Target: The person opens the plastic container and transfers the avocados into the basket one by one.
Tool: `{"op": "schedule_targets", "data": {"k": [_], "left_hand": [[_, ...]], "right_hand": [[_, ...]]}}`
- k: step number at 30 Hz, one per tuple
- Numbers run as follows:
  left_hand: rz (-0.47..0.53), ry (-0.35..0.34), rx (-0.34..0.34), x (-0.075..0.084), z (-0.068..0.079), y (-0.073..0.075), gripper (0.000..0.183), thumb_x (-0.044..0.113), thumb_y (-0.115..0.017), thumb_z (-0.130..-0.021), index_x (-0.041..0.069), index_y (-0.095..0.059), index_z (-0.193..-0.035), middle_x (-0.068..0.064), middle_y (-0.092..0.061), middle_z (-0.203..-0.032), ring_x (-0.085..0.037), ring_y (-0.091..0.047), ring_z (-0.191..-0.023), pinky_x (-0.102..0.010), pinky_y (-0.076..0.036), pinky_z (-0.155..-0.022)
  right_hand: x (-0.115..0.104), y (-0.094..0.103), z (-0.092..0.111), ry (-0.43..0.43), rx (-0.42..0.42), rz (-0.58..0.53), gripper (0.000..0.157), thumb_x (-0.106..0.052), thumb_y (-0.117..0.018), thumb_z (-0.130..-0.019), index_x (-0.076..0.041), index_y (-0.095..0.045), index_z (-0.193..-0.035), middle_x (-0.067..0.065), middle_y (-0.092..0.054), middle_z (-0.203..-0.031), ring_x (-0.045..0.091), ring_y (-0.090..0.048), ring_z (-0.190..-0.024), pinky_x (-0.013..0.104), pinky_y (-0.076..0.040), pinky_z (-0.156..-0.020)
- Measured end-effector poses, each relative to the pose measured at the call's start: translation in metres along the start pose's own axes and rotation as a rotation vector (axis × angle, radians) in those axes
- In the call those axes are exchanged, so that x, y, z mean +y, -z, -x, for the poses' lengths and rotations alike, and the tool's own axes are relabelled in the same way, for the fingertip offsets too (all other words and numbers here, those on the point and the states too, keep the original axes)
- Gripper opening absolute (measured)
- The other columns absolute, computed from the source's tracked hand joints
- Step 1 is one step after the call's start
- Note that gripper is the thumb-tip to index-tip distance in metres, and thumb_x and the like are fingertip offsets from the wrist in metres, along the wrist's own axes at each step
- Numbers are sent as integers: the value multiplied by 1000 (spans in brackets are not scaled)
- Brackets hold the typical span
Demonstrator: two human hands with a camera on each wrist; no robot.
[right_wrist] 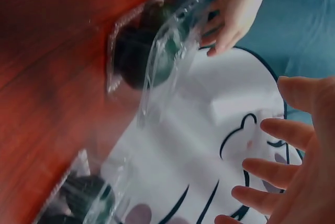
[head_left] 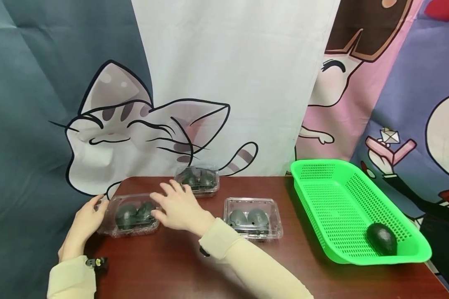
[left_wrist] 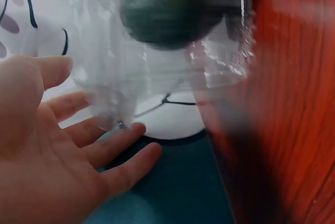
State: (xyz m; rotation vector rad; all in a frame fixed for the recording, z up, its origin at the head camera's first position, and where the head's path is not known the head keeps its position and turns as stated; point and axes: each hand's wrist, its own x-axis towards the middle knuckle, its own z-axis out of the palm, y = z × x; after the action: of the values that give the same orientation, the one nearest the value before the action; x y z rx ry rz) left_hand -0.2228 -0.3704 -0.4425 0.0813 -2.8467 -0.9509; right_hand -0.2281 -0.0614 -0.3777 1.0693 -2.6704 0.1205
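A clear plastic clamshell box (head_left: 114, 209) with two dark green avocados (head_left: 126, 216) sits at the table's left side. My left hand (head_left: 83, 222) is at the box's left end; in the left wrist view its fingers are loosely extended, fingertips right at the clear edge. My right hand (head_left: 181, 206) hangs near the box's right end with fingers spread and nothing held. The right wrist view shows the box's lid (right_wrist: 162, 62) lying over the fruit, with the left hand (right_wrist: 241, 12) beside it.
A second clear box (head_left: 210, 192) with avocados stands at the table's back edge. A third box (head_left: 273, 216), holding two avocados, lies right of my right hand. On the far right, a green basket (head_left: 331, 251) contains one dark avocado (head_left: 382, 239). A printed curtain (head_left: 224, 54) hangs behind.
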Motion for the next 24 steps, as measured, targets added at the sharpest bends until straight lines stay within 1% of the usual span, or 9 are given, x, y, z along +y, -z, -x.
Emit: {"op": "schedule_targets", "data": {"k": [4, 6, 9, 11, 13, 16, 19, 21, 24], "left_hand": [[25, 52, -28, -12, 1, 3, 65, 41, -29, -106, -10, -28, -146, -42, -37, -135, -58, -41, -116, -66, -36, -88], [69, 73, -44, -16, 3, 2, 65, 43, -25, -106, -9, -32, -144, -40, -43, -131, -52, -49, -110, -60, -43, -83], [177, 109, -80, -22, 2, -1, 68, 46, -19, -106, -9, -33, -143, -33, -52, -120, -33, -59, -94, -46, -49, -73], [244, 140, -81, -25, 0, -5, 69, 47, -17, -105, -10, -35, -140, -23, -58, -107, -17, -59, -82, -35, -49, -65], [286, 171, -92, -27, -3, -7, 69, 48, -16, -105, -10, -35, -139, -16, -57, -99, -11, -56, -76, -33, -48, -63], [297, 200, -100, -30, -8, -8, 64, 45, -19, -106, -9, -37, -135, -12, -56, -94, -12, -56, -73, -33, -47, -62], [297, 223, -131, -32, -12, -8, 62, 41, -22, -106, -12, -35, -136, -26, -53, -109, -19, -57, -84, -32, -46, -67], [315, 232, -156, -32, -14, -9, 63, 41, -24, -106, -13, -33, -139, -31, -49, -119, -17, -57, -88, -31, -47, -69], [375, 260, -174, -34, -14, -13, 64, 43, -27, -106, -13, -38, -135, -22, -57, -112, -11, -58, -85, -29, -49, -70]], "right_hand": [[-16, -9, -9, 28, 9, 9, 43, -52, -45, -99, -37, -51, -140, -3, -44, -146, 21, -36, -136, 47, -35, -101], [-22, -14, -13, 44, 38, 9, 39, -50, -45, -100, -37, -55, -136, -6, -48, -142, 17, -39, -132, 43, -38, -97], [-28, -22, -20, 65, 96, 12, 34, -44, -45, -100, -37, -60, -130, -10, -54, -133, 12, -45, -123, 36, -40, -89], [-32, -27, -26, 69, 121, 14, 31, -42, -46, -100, -37, -62, -126, -12, -56, -128, 11, -47, -118, 32, -39, -84], [-36, -32, -33, 62, 127, 19, 30, -41, -47, -99, -37, -63, -124, -13, -57, -124, 10, -48, -114, 31, -38, -82], [-45, -39, -42, 51, 125, 42, 29, -42, -47, -99, -39, -63, -123, -15, -58, -121, 9, -50, -110, 31, -39, -82], [-55, -44, -50, 55, 122, 65, 25, -42, -50, -97, -39, -64, -118, -16, -59, -115, 8, -51, -104, 30, -41, -80], [-63, -47, -55, 59, 109, 84, 24, -43, -52, -96, -39, -65, -116, -16, -59, -112, 7, -51, -100, 30, -42, -78], [-77, -56, -60, 75, 54, 131, 25, -48, -53, -95, -41, -63, -117, -16, -58, -113, 7, -50, -101, 30, -40, -80]]}}
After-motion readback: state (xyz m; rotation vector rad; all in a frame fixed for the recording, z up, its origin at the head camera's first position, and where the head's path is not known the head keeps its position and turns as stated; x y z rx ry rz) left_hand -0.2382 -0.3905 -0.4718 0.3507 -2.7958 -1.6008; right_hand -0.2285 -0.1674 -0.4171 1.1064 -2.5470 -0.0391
